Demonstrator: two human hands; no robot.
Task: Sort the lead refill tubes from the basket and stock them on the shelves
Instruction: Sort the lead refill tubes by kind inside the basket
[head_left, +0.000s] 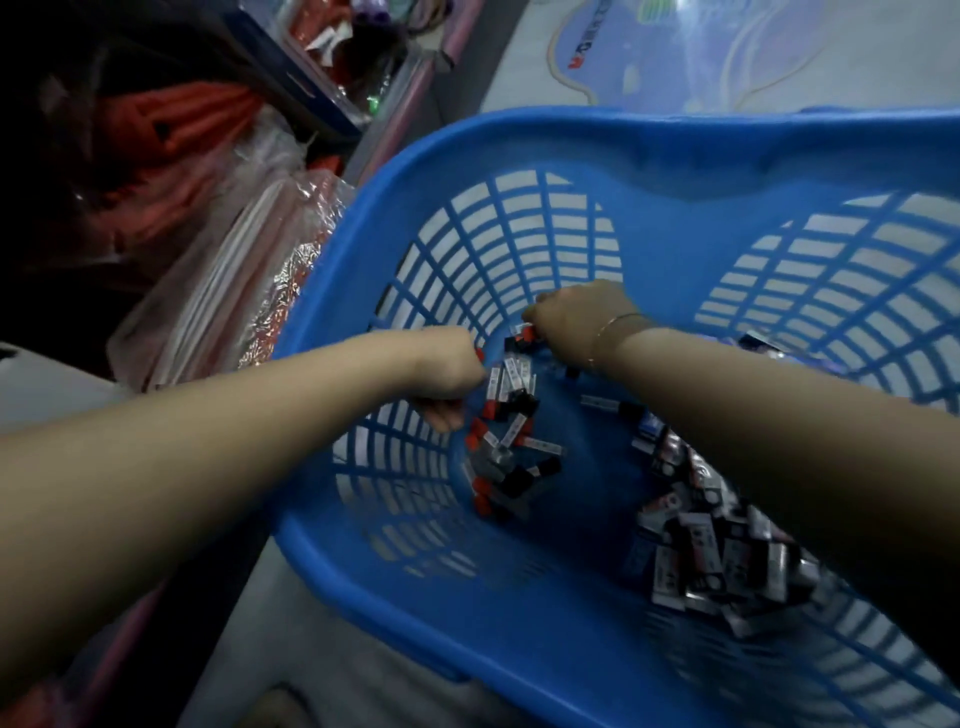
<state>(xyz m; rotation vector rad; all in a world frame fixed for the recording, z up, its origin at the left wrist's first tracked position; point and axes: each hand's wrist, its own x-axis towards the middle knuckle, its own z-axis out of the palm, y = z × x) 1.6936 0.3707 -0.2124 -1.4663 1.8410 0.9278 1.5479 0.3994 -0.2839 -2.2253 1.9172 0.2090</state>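
Note:
A big blue slatted basket (670, 156) fills the view, tilted toward me. Inside it a loose heap of small lead refill tubes with red and black caps (511, 457) lies at the left of the bottom. A second pile of silver and black tubes (722, 545) lies at the right, partly under my right forearm. My left hand (449, 379) reaches in and grips a bunch of tubes with white labels (511, 379). My right hand (576, 317), with a thin bracelet at the wrist, pinches a red-and-black tube (522, 336) just above the heap.
Shelving at the left holds clear-wrapped packs of long sticks (234, 291), red goods (171, 130) and a dark blue box (306, 78). A pale floor with a printed mat (727, 52) lies beyond the basket. A light grey surface (47, 395) sits at the left edge.

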